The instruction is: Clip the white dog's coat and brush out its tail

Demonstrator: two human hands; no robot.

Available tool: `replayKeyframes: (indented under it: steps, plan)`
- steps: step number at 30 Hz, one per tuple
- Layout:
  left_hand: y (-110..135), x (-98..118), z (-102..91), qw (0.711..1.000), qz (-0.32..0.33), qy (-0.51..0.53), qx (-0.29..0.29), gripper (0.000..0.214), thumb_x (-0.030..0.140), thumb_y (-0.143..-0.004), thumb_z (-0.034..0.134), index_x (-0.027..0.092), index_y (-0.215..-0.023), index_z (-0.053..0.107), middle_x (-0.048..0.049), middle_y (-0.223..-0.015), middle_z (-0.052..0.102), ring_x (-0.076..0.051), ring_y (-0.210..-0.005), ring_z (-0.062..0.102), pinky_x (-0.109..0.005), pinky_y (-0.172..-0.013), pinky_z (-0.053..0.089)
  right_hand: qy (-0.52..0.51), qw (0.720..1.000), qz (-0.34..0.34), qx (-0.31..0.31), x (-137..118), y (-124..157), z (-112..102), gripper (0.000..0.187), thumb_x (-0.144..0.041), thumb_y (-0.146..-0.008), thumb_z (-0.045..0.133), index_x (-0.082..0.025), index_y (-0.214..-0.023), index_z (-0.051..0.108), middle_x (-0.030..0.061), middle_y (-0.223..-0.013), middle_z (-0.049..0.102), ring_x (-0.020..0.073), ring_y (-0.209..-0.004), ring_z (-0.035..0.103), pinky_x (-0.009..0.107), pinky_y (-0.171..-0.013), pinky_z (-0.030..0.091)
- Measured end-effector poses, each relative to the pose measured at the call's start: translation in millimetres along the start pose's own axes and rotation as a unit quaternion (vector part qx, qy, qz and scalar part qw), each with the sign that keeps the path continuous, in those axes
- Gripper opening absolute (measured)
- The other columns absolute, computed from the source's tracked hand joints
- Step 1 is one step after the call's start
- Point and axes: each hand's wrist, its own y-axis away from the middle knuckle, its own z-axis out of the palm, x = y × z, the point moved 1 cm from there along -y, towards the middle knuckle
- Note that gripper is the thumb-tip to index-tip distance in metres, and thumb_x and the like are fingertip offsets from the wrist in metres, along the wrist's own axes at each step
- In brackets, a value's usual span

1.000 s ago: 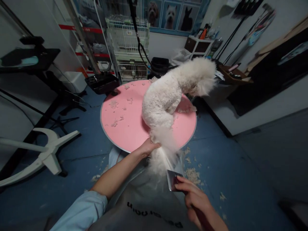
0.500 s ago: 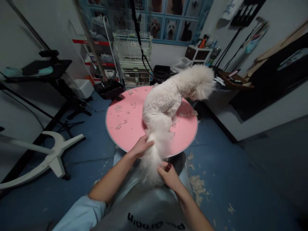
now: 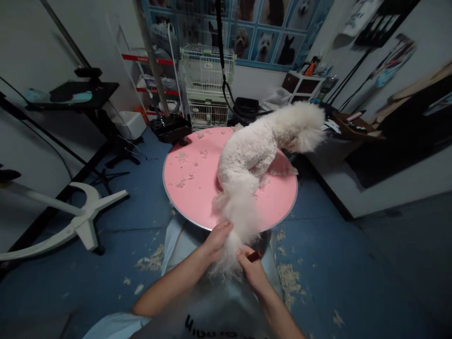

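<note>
White fluffy tail at the round pink table's 6 o'clock: our left hand pinches it, our right hand grips a smooth dark-red handle beside it. Curly dog on top, head toward 2. We log matted clumps near 10, black leash before wire cages near 12, brown tray past 2 holding a pink tool.
</note>
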Motion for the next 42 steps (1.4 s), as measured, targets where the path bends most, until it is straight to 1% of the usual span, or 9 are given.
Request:
replayKeyframes:
  steps: [5,10,13,18,23,27,32,37,42]
  plan:
    - [-10.5,-11.4,-9.7,0.991,0.078,0.001,0.106,0.04,0.052,-0.07,0.061,0.018,-0.061,0.041,0.0067,-0.051,0.037,-0.007,-0.046,0.031,-0.02,-0.046,0.025,-0.076,0.995,0.005,0.065,43.2,10.3,-15.8,0.038,-0.059,-0.072,0.062,-0.022,-0.078,0.054,-0.0034,-0.059,0.053,0.0137,-0.055,0.053,0.025,-0.054,0.046]
    - [-12.7,-3.4,-30.1,0.959,0.188,-0.165,0.131,0.036,0.039,-0.078,0.052,0.018,-0.053,0.038,0.0049,-0.054,0.029,-0.009,-0.055,0.029,-0.022,-0.052,0.023,0.153,0.987,-0.036,-0.017,68.7,23.7,-53.6,0.039,-0.052,-0.075,0.062,-0.021,-0.1,0.062,0.0075,-0.094,0.067,0.0252,-0.091,0.062,0.04,-0.083,0.048]
    - [-11.6,0.4,-31.6,0.945,0.212,-0.212,0.129,0.036,0.036,-0.08,0.048,0.018,-0.052,0.035,0.0039,-0.055,0.029,-0.01,-0.057,0.03,-0.024,-0.054,0.024,0.243,0.964,-0.111,-0.018,39.4,24.4,-76.9,0.033,-0.044,-0.079,0.059,-0.022,-0.103,0.064,0.0081,-0.099,0.067,0.0266,-0.099,0.06,0.043,-0.092,0.044]
    - [-11.4,-7.5,-22.9,0.931,0.238,-0.249,0.12,0.035,0.031,-0.081,0.049,0.018,-0.051,0.035,0.0023,-0.056,0.034,-0.012,-0.062,0.035,-0.024,-0.058,0.028,0.131,0.925,-0.275,0.225,-34.8,-0.2,-60.4,0.023,-0.04,-0.087,0.048,-0.021,-0.093,0.059,0.0026,-0.083,0.062,0.0164,-0.074,0.059,0.029,-0.069,0.048]
    - [-10.9,-22.7,-20.9,0.965,0.179,-0.171,0.085,0.029,0.039,-0.077,0.054,0.016,-0.059,0.051,0.002,-0.058,0.045,-0.011,-0.059,0.039,-0.023,-0.056,0.031,0.124,0.936,-0.237,0.229,-79.7,-55.9,-48.3,0.028,-0.039,-0.075,0.062,-0.018,-0.091,0.056,0.0017,-0.082,0.059,0.0153,-0.072,0.057,0.028,-0.066,0.047]
    - [-11.2,-29.7,-23.0,0.982,0.121,-0.124,0.08,0.033,0.044,-0.072,0.057,0.014,-0.06,0.053,0.0033,-0.055,0.042,-0.009,-0.053,0.035,-0.021,-0.05,0.027,0.004,0.829,-0.336,0.447,-99.2,-54.0,-82.6,0.027,-0.04,-0.076,0.062,-0.02,-0.089,0.049,-0.0019,-0.082,0.058,0.0125,-0.07,0.056,0.028,-0.067,0.048]
    - [-12.4,-30.3,-18.1,0.986,0.108,-0.088,0.089,0.032,0.044,-0.07,0.059,0.016,-0.059,0.048,0.0051,-0.053,0.039,-0.007,-0.05,0.032,-0.02,-0.047,0.025,0.08,0.939,-0.263,0.205,-89.9,-38.0,-65.3,0.029,-0.039,-0.066,0.073,-0.019,-0.078,0.055,0.0013,-0.076,0.062,0.016,-0.067,0.059,0.029,-0.063,0.048]
    - [-11.6,-31.7,-14.0,0.987,0.099,-0.085,0.096,0.037,0.043,-0.07,0.06,0.018,-0.055,0.037,0.0071,-0.051,0.031,-0.006,-0.048,0.027,-0.019,-0.045,0.021,0.026,0.875,-0.321,0.361,-84.8,-42.2,-72.8,0.023,-0.043,-0.081,0.057,-0.021,-0.086,0.054,0.0002,-0.083,0.061,0.0125,-0.069,0.056,0.028,-0.066,0.047]
    - [-11.5,-30.7,-8.5,0.994,0.061,-0.06,0.074,0.036,0.045,-0.069,0.059,0.019,-0.058,0.037,0.0078,-0.05,0.031,-0.005,-0.045,0.026,-0.019,-0.043,0.02,0.093,0.938,-0.232,0.239,-69.4,-45.6,-67.1,0.026,-0.041,-0.073,0.067,-0.018,-0.084,0.059,0.0037,-0.082,0.063,0.0162,-0.071,0.058,0.03,-0.066,0.047]
